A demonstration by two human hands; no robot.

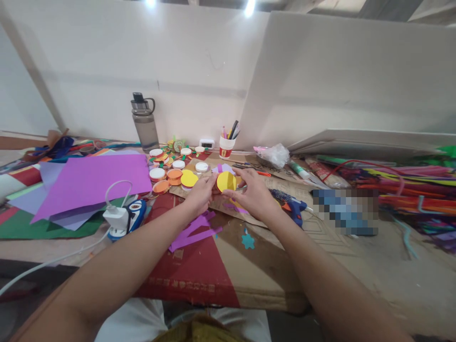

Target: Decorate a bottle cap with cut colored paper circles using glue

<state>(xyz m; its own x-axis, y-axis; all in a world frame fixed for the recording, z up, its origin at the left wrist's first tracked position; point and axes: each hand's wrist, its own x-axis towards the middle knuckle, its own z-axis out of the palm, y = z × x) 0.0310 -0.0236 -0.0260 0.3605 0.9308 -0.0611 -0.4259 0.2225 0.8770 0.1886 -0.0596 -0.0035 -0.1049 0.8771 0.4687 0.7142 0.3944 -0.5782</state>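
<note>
Between my two hands, above the middle of the table, is a round yellow disc (227,182). My left hand (201,194) pinches its left edge. My right hand (253,191) has its thumb and fingers on the disc's right side. What lies behind the disc is hidden. Just left of my left hand are yellow discs (189,178), orange discs (161,187) and several white-topped round pieces (201,166). Purple paper strips (195,231) lie below my hands. A teal foam snowflake-like shape (248,241) is on the cardboard nearby.
A blue glue gun (296,212) lies right of my right hand. Purple sheets (103,183) and a power strip (134,216) with a white plug and cable are at left. Behind stand a water bottle (145,124) and a cup of pens (227,146). Pipe cleaners (402,185) are piled at right.
</note>
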